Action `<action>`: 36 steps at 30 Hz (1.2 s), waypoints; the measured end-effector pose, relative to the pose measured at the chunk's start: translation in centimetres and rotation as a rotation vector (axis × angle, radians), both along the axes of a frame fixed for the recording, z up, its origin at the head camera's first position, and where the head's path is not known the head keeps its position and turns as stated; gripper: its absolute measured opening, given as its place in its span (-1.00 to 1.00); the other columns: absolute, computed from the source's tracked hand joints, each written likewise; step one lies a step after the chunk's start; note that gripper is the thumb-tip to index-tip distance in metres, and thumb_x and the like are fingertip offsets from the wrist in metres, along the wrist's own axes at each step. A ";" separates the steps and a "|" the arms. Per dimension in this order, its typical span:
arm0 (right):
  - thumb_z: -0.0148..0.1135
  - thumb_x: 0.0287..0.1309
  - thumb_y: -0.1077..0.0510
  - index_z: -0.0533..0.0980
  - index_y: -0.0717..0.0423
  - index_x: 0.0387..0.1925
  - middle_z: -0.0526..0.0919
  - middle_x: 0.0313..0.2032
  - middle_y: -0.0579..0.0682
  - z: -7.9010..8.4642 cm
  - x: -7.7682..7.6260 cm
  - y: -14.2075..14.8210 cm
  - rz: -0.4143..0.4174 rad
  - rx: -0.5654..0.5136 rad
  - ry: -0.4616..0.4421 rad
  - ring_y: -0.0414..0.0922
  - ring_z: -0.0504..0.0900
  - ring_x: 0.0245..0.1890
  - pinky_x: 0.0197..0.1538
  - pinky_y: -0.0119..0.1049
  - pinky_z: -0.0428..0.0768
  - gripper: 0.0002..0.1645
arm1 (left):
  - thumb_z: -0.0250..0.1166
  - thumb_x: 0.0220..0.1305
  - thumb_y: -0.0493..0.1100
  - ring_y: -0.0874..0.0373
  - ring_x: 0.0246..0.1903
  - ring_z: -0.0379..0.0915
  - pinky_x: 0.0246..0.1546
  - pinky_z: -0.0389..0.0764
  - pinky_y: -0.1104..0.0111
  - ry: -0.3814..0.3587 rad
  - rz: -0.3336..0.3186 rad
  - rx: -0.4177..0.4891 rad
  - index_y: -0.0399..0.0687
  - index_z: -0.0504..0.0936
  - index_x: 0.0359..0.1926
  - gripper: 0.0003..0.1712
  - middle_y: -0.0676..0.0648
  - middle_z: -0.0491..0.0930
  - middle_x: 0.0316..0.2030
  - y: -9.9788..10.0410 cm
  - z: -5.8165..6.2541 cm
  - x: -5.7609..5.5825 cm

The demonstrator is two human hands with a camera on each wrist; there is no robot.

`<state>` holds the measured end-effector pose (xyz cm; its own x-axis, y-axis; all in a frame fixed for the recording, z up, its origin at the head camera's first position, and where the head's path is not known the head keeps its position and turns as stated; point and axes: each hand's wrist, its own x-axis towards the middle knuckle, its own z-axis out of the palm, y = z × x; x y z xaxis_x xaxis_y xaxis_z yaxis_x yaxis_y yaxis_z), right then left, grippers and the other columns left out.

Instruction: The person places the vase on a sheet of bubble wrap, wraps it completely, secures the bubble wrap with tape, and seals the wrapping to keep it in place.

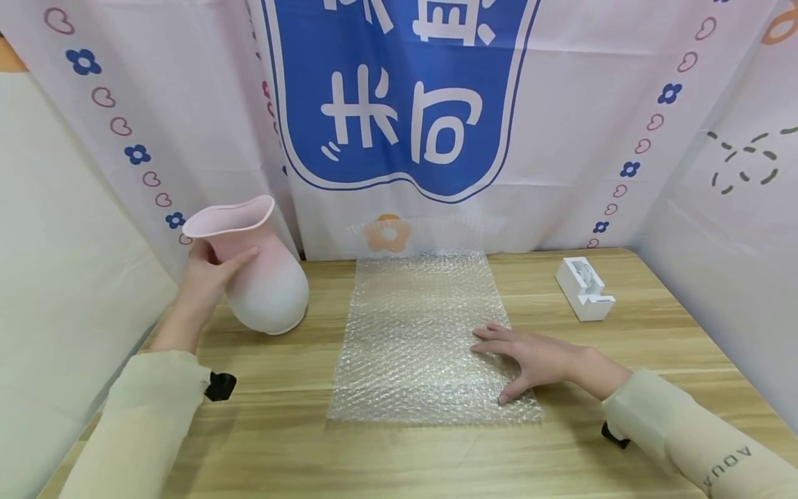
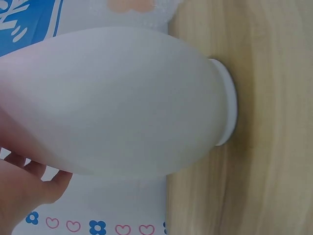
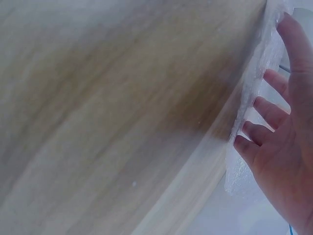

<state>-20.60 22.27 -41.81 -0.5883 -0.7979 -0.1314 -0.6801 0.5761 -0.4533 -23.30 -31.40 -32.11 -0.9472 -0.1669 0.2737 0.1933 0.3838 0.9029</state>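
Observation:
On the left of the head view, my left hand point(image 1: 208, 274) grips the neck of a pink and white vase point(image 1: 268, 284), thumb across its front and the other fingers behind. The vase leans a little, its wavy mouth toward the upper left. In the left wrist view its pale body point(image 2: 122, 103) fills much of the picture, with the base close to the tabletop; whether they touch I cannot tell. My right hand point(image 1: 530, 357) rests with spread fingers on the right edge of a clear bubble wrap sheet point(image 1: 418, 346). The right wrist view shows those fingertips point(image 3: 261, 103) against the wrap.
A white tape dispenser point(image 1: 582, 287) stands at the back right of the wooden table point(image 1: 299, 450). Behind the table hangs a printed cloth point(image 1: 548, 208), and the far end of the bubble wrap runs up against it. Pale side panels flank both sides.

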 end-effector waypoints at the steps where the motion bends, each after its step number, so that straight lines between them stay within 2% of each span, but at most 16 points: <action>1: 0.43 -0.02 -0.44 0.33 0.11 0.49 0.09 0.56 0.22 0.0 0.0 0.0 -0.001 0.000 -0.001 0.35 0.00 0.52 0.43 0.35 0.08 0.18 | 0.39 0.37 -0.08 0.17 0.23 0.30 0.34 0.37 0.29 -0.003 0.004 0.009 0.09 0.21 0.48 -0.23 -0.02 0.34 0.29 0.1 0.1 -0.1; 3: 0.43 -0.02 -0.44 0.33 0.11 0.49 0.09 0.56 0.21 0.0 0.0 0.0 -0.001 0.002 -0.001 0.34 -0.01 0.52 0.43 0.35 0.09 0.18 | 0.42 0.34 -0.11 0.16 0.23 0.31 0.38 0.33 0.22 -0.001 0.006 0.022 0.09 0.24 0.46 -0.23 0.01 0.36 0.28 0.1 0.3 -0.5; 5: 0.43 -0.02 -0.44 0.33 0.10 0.49 0.09 0.56 0.21 0.0 0.0 0.0 -0.001 0.002 0.002 0.34 0.00 0.52 0.42 0.34 0.09 0.18 | 0.45 0.31 -0.13 0.18 0.21 0.32 0.37 0.33 0.24 0.004 0.005 0.028 0.12 0.29 0.43 -0.24 0.06 0.39 0.24 0.1 0.5 -0.8; 9: 0.43 -0.02 -0.45 0.34 0.12 0.48 0.11 0.55 0.22 0.0 0.0 -0.2 0.007 -0.004 0.013 0.34 0.02 0.52 0.42 0.33 0.10 0.17 | 0.51 0.22 -0.24 0.23 0.14 0.35 0.18 0.40 0.54 0.033 -0.014 0.086 0.14 0.40 0.32 -0.29 0.17 0.46 0.13 0.1 0.8 -1.3; 11: 0.43 -0.03 -0.45 0.34 0.12 0.47 0.12 0.55 0.22 0.0 0.0 -0.3 0.010 -0.007 0.017 0.34 0.03 0.51 0.42 0.33 0.11 0.17 | 0.51 0.20 -0.27 0.24 0.12 0.35 0.10 0.41 0.61 0.034 -0.020 0.101 0.16 0.41 0.30 -0.29 0.21 0.47 0.10 0.0 0.9 -1.5; 14: 0.44 -0.02 -0.44 0.35 0.12 0.47 0.12 0.55 0.22 0.0 -0.1 -0.3 0.010 -0.011 0.015 0.34 0.02 0.52 0.43 0.32 0.11 0.17 | 0.51 0.23 -0.22 0.24 0.13 0.35 0.19 0.40 0.51 0.017 -0.007 0.067 0.13 0.38 0.36 -0.26 0.20 0.45 0.13 0.1 1.0 -1.6; 17: 0.44 -0.03 -0.44 0.35 0.12 0.47 0.12 0.55 0.22 -0.1 -0.1 -0.2 0.009 -0.013 0.011 0.34 0.02 0.52 0.43 0.32 0.11 0.17 | 0.49 0.26 -0.11 0.23 0.17 0.34 0.32 0.36 0.32 -0.022 0.041 0.006 0.08 0.30 0.46 -0.17 0.13 0.42 0.21 0.5 1.1 -1.6; 21: 0.43 -0.03 -0.44 0.34 0.11 0.48 0.11 0.55 0.22 -0.2 -0.1 -0.1 0.010 -0.013 0.013 0.34 0.01 0.52 0.43 0.33 0.10 0.17 | 0.48 0.27 -0.05 0.18 0.20 0.34 0.37 0.35 0.21 -0.058 0.099 -0.006 -0.01 0.22 0.52 -0.10 0.00 0.38 0.29 0.9 1.1 -1.6; 24: 0.43 -0.03 -0.44 0.34 0.10 0.48 0.11 0.55 0.21 -0.2 -0.1 -0.1 0.008 -0.012 0.011 0.34 0.01 0.52 0.43 0.33 0.10 0.17 | 0.48 0.27 -0.06 0.19 0.19 0.34 0.35 0.37 0.24 -0.052 0.111 0.012 -0.01 0.23 0.50 -0.11 0.03 0.38 0.27 1.0 1.0 -1.6; 31: 0.47 -0.02 -0.39 0.34 0.10 0.48 0.10 0.55 0.21 0.2 0.0 -0.3 0.001 -0.012 -0.011 0.34 0.00 0.52 0.43 0.33 0.08 0.15 | 0.55 0.17 -0.21 0.24 0.09 0.39 0.16 0.45 0.51 0.010 0.102 0.161 0.12 0.39 0.32 -0.25 0.19 0.46 0.10 1.0 0.8 -1.4; 36: 0.48 -0.03 -0.38 0.34 0.11 0.48 0.10 0.55 0.22 0.3 0.1 -0.3 -0.002 -0.006 -0.011 0.34 0.01 0.52 0.44 0.33 0.07 0.15 | 0.53 0.21 -0.15 0.20 0.16 0.36 0.28 0.41 0.38 0.005 0.121 0.125 0.09 0.35 0.42 -0.19 0.14 0.43 0.19 1.5 1.0 -1.3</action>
<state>-20.52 21.99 -41.47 -0.5882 -0.7977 -0.1330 -0.6739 0.5744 -0.4646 -24.59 -29.89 -31.14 -0.9167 -0.3131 0.2484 0.1571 0.2893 0.9443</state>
